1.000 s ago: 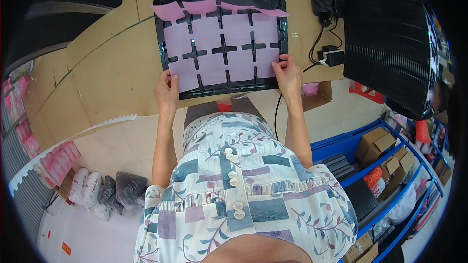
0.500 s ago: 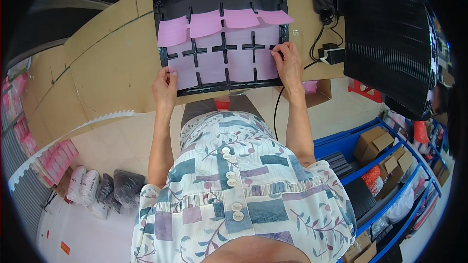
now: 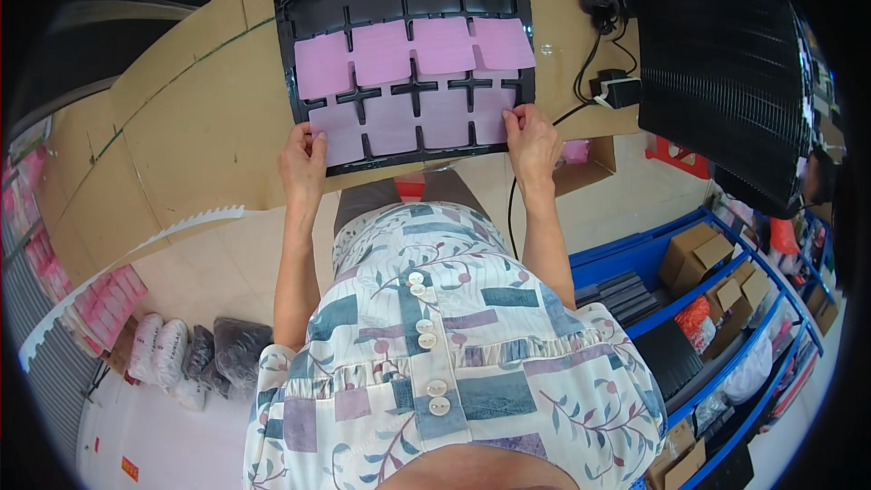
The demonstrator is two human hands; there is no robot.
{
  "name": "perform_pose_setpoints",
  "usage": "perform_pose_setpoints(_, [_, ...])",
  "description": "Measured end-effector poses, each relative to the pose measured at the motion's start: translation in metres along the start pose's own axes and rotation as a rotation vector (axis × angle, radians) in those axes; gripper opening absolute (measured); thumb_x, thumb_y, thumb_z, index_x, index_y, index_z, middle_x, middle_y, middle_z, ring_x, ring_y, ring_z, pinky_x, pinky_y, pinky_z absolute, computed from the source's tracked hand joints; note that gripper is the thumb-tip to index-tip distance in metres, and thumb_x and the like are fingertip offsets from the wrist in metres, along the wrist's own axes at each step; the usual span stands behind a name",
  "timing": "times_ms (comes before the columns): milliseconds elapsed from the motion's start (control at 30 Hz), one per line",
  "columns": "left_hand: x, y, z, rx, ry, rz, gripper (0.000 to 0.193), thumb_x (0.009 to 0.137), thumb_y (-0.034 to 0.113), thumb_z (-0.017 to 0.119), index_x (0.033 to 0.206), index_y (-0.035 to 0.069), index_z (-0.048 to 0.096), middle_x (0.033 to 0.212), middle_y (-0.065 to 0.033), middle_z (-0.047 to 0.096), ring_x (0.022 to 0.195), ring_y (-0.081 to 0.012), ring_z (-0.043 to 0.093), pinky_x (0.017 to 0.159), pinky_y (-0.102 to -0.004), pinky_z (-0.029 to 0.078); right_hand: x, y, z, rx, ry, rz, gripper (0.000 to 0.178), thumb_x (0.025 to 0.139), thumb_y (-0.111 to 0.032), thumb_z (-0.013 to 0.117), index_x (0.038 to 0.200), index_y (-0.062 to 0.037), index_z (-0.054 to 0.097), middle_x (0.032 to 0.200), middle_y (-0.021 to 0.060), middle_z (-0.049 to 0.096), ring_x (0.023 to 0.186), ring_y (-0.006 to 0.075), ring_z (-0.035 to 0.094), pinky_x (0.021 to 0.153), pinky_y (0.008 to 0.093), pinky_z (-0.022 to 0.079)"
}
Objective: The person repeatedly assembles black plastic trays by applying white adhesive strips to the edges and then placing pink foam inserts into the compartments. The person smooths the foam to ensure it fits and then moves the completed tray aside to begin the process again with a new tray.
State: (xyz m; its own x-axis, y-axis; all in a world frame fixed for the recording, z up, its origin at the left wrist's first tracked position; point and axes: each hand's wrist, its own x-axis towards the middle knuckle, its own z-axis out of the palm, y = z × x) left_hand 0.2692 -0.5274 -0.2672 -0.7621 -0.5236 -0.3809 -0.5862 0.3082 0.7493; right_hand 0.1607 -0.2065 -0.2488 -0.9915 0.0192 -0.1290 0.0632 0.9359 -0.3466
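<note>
A black compartment tray (image 3: 399,2) lies on the brown table at its near edge. Pink rectangular sheets (image 3: 381,50) lie in a row across its middle. Paler pink-mauve pieces (image 3: 390,130) fill the row nearest me, between raised black cross-shaped dividers. My left hand (image 3: 302,160) is closed at the tray's near left edge, its thumb beside the leftmost pale piece. At the near right edge my right hand (image 3: 534,143) is closed too, the thumb tip by the rightmost pale piece. The fingers beneath the rim are hidden.
Right of the tray, black cables and an adapter (image 3: 617,91) lie near a tall stack of black trays (image 3: 717,82). An open cardboard box (image 3: 590,172) sits below the table edge. A blue rack (image 3: 653,327) with boxes stands at lower right.
The row of bright pink sheets, tilted up before, now lies down flatter toward me. My right hand has slid down the tray's right side; the left stays at its edge.
</note>
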Motion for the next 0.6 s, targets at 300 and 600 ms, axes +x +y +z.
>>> perform_pose_setpoints(300, [-0.005,0.006,0.001,0.043,-0.007,-0.008,0.022,0.091,0.013,0.062,0.109,-0.001,0.062,0.073,-0.0037,0.062,0.064,-0.0110,0.055,0.062,-0.0283,0.046,0.000,-0.006,-0.010,0.009,0.108,-0.124,0.011,0.086,-0.015,0.068,0.086,-0.0059,0.062,0.091,0.0139,0.068,0.077,0.0375,0.064,0.063,0.0467,0.049])
perform_pose_setpoints(600, [-0.004,0.006,0.000,0.010,0.005,-0.006,0.021,0.091,0.013,0.062,0.108,-0.001,0.063,0.072,-0.0020,0.061,0.063,-0.0094,0.054,0.060,-0.0270,0.045,-0.010,-0.013,0.001,-0.068,0.016,0.000,0.010,0.085,-0.013,0.067,0.088,-0.0037,0.062,0.092,0.0173,0.068,0.080,0.0392,0.066,0.067,0.0489,0.052])
